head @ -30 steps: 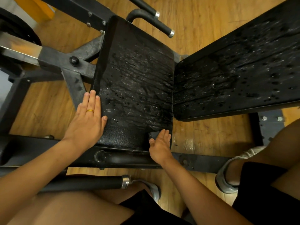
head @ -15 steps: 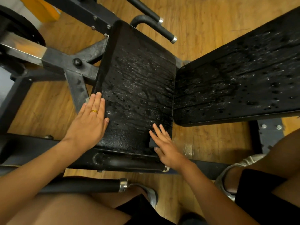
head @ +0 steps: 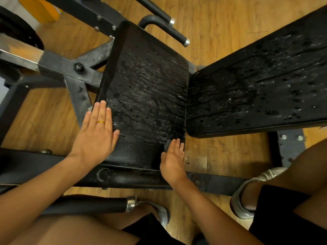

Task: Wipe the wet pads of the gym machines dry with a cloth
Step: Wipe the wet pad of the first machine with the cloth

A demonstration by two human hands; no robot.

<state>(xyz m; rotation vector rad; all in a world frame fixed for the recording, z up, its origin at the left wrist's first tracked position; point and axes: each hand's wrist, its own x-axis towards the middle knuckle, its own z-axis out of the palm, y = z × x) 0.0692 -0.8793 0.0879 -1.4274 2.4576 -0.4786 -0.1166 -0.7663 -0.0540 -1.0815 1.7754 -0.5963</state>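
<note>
Cloth: a small dark cloth (head: 167, 144) lies pressed under the right hand (head: 172, 159) at the near right corner of the seat pad (head: 146, 96); only a dark edge shows past the fingertips, on the thumb side.
Right hand grip: flat and extended, fingers together, nothing curled; the palm pins the cloth to the pad rather than pinching it.
Left hand grip: the left hand (head: 96, 133) is spread flat and holds nothing, resting on the pad's left edge, well apart from the cloth across the pad's width.
Seat pad: beyond the right hand's fingertips it is beaded and streaked with water nearly to the far end; a patch between the two hands looks matte and drier.
Back pad: the back pad (head: 256, 89) stands to the right of the right hand, just beside the seat pad, and is covered in droplets; by the look of it, untouched.
Risk, cloth: it looks small for this much water, so it may saturate and smear rather than dry.
Risk, grip: with no fingers closed on it, a fast stroke could leave the cloth behind or let it slide off the corner onto the floor (head: 221, 154).
Risk, coverage: the seam between the pads and the far end may get missed.
Risk, left hand: braced on wet vinyl, it could slip.
</note>
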